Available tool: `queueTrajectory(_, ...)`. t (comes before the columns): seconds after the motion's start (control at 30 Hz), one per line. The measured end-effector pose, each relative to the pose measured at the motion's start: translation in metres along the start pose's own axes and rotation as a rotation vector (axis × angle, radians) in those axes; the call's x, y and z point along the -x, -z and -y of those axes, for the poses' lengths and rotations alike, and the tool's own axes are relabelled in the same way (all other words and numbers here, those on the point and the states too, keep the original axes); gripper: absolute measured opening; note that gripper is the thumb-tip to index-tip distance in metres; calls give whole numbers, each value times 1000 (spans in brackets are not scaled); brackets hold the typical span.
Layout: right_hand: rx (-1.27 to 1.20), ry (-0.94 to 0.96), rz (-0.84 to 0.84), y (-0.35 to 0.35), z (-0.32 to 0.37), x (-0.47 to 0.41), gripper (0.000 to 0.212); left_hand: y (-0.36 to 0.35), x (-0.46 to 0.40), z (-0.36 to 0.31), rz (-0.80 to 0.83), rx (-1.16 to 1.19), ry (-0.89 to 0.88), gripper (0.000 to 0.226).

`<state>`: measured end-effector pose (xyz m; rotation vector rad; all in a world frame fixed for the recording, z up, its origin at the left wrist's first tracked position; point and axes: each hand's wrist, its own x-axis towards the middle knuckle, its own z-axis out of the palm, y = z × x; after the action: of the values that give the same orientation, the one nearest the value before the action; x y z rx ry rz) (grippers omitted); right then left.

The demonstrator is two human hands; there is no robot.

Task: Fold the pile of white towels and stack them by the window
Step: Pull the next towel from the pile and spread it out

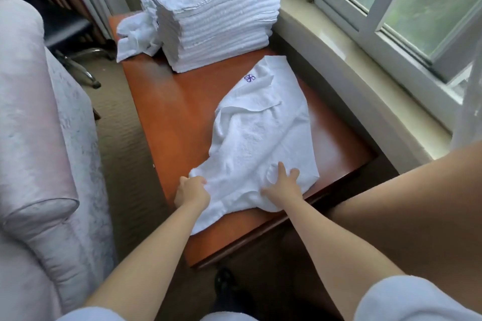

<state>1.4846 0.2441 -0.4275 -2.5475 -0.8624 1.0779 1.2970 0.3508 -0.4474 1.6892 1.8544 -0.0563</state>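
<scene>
Now the rumpled white towel [258, 138] lies unfolded, left hand [191, 190] pinching its corner, right hand [283, 186] spread flat on it

The left hand [192, 190] fingers curl out of sight under the towel [260, 135] edge.

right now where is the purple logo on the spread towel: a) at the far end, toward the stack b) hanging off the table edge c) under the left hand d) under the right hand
a: the purple logo sits at the far end of the spread towel, near the folded stack, well away from both hands.
</scene>
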Motion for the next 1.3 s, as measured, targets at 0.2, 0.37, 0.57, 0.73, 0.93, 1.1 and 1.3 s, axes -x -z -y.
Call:
queueTrajectory(0.2,-399,-16,-663,22,10,7,12,9,-26,4,-173,3,28,32)
queueTrajectory(0.37,-45,-162,-638,25,-11,27,62,21,-10,-16,-174,-294,-67,30)
queueTrajectory(0.57,245,-87,-485,30,3,13,45,9,-19,-50,-2,-240,-614,44)
queueTrajectory(0.73,138,-51,27,34,8,-18,40,2,-36,-73,-18,-311,-679,41)
queueTrajectory(0.93,-34,12,-126,48,25,-67,30,17,-62,-127,-3,-221,-518,32)
queueTrajectory(1.1,-101,-19,-143,69,33,-117,33,14,-87,-191,315,63,-343,12)
queueTrajectory(1.3,-24,134,-88,82,42,-154,50,-7,-114,-256,546,479,17,70)
